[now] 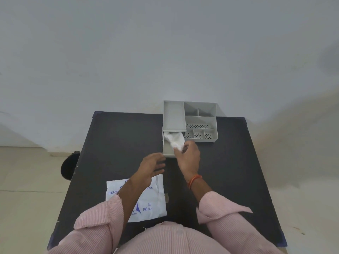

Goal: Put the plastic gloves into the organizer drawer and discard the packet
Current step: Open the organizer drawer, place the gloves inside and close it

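A grey plastic organizer [200, 118] stands at the far side of the black table [220, 171]. Its drawer [167, 150] is pulled out toward me at the lower left. A crumpled bundle of clear plastic gloves [174, 140] lies partly in the drawer, and my right hand [189, 156] is shut on its near end. My left hand [152, 166] hovers open just left of the drawer front, holding nothing. The white glove packet [150, 200], printed in blue, lies flat on the table near me, partly under my left forearm.
The organizer's top has several open compartments [200, 132], some with perforated floors. A dark round object [68, 166] sits on the floor beside the table's left edge. A pale wall rises behind the table, and beige floor lies on both sides.
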